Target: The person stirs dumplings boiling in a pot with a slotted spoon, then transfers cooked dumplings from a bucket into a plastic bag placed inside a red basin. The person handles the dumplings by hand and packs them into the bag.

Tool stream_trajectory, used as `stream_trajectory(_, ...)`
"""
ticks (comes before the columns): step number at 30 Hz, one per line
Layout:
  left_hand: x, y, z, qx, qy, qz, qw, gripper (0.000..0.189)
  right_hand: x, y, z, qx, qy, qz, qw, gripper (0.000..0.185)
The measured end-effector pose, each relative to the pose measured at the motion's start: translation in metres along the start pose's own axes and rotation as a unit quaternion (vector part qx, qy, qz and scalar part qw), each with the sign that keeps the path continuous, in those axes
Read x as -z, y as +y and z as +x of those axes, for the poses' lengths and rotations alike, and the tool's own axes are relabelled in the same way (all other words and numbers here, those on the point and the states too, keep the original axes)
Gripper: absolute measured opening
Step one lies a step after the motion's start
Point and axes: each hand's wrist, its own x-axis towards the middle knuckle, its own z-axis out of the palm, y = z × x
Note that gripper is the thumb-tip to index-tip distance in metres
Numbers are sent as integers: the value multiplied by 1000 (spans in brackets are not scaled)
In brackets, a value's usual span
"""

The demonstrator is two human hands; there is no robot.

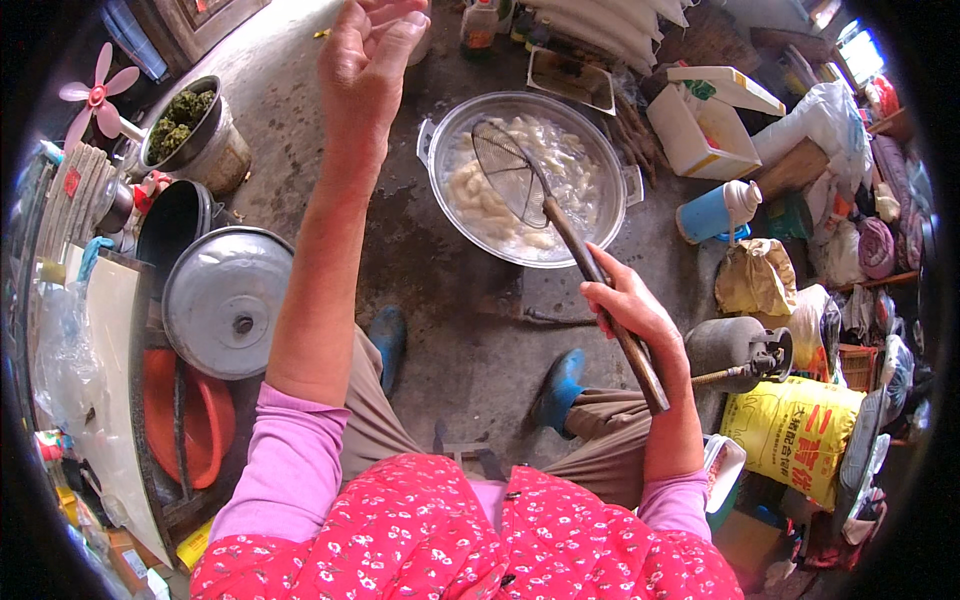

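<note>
A wide metal pan with two handles (442, 217) stands on the floor before me, full of bubbling liquid with pale pieces of food in it. My right hand (634, 300) is closed around the wooden handle of a wire skimmer (510, 176). The skimmer's round mesh basket is over the pan and looks bare; whether it touches the liquid I cannot tell. My left hand (373, 45) is raised in front of me, left of the pan, with its fingers partly curled and nothing seen in it.
At left are a metal lid (225, 300), a black bucket (171, 225) and a pot of greens (206, 150). At right stand a foam box (701, 135), a blue thermos (705, 214), a gas cylinder (724, 352) and a yellow sack (791, 435).
</note>
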Motion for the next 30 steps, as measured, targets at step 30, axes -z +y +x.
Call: stream_trajectory(30,23,2,2,37,-8,-9,999,26,6,47,77,21,185,-350,918,66)
